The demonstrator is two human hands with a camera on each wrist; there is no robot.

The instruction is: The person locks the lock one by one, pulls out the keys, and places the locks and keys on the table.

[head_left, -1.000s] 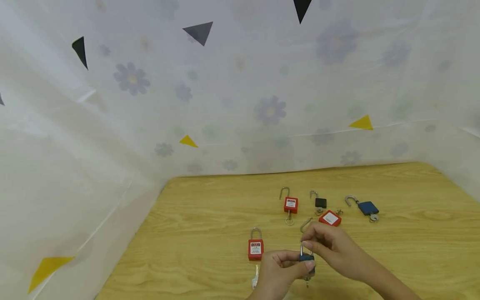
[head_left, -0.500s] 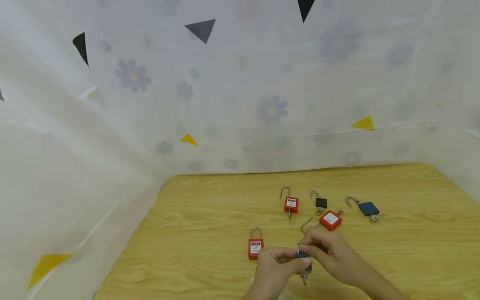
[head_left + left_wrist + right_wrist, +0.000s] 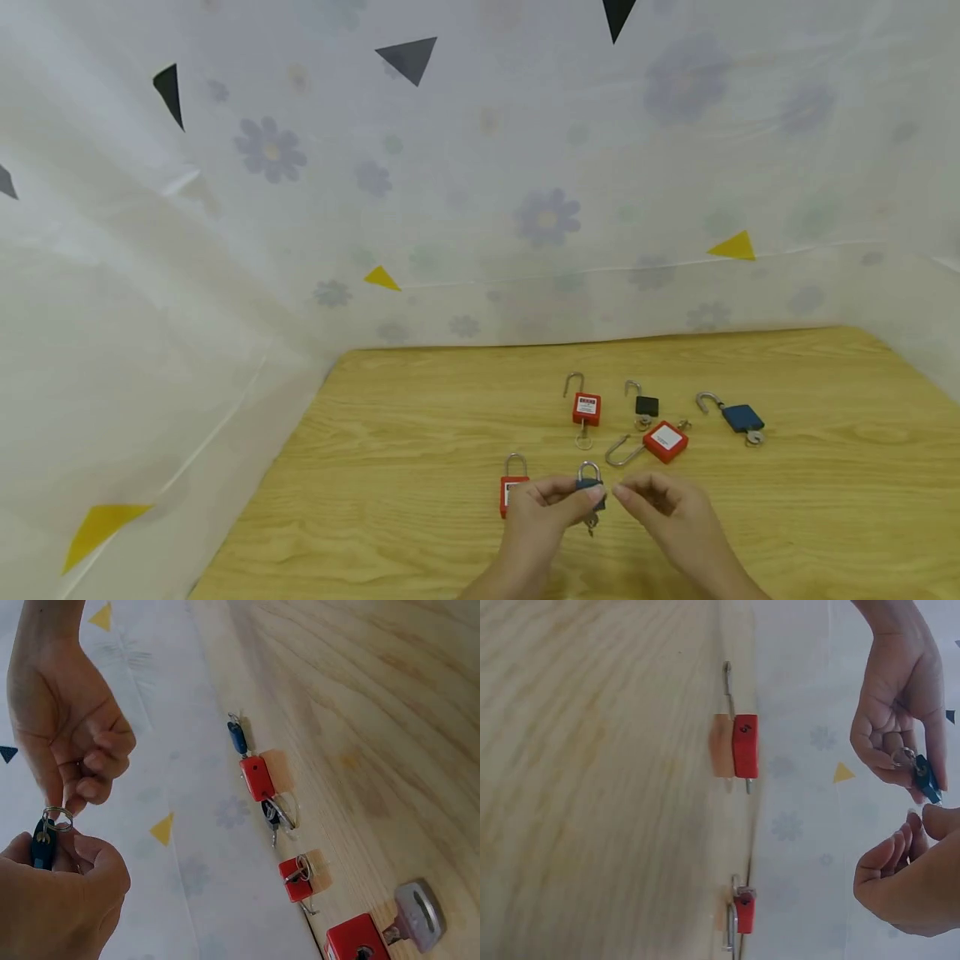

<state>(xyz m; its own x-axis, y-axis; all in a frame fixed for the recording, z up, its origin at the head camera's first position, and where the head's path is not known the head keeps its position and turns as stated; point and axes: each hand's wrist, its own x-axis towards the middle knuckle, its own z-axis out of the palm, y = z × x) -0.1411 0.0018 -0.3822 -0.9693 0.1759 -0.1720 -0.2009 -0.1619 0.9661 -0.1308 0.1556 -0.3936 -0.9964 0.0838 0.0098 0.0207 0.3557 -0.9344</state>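
A small blue padlock (image 3: 593,493) stands upright in my left hand (image 3: 536,521), pinched between thumb and fingers. Its silver shackle (image 3: 589,468) points up, both legs at the body, and a key with a ring (image 3: 58,819) hangs from its underside. Beside it is my right hand (image 3: 667,508), fingers loosely bent and holding nothing, thumb tip a short gap from the padlock in the head view. Behind my left hand, partly covered by it, lies a red padlock (image 3: 507,493) with its shackle down.
Farther back lie two red padlocks (image 3: 587,408) (image 3: 665,442), a black padlock (image 3: 647,406) and another blue padlock (image 3: 742,417), all with swung-out shackles and keys inserted. A flowered white curtain (image 3: 465,250) rises behind the wooden table (image 3: 390,433).
My right fingers have come off the shackle, which was pressed down between the earlier frames. Both hands, with the blue padlock, have shifted up and the padlock leftward; the right hand has drawn apart from it.
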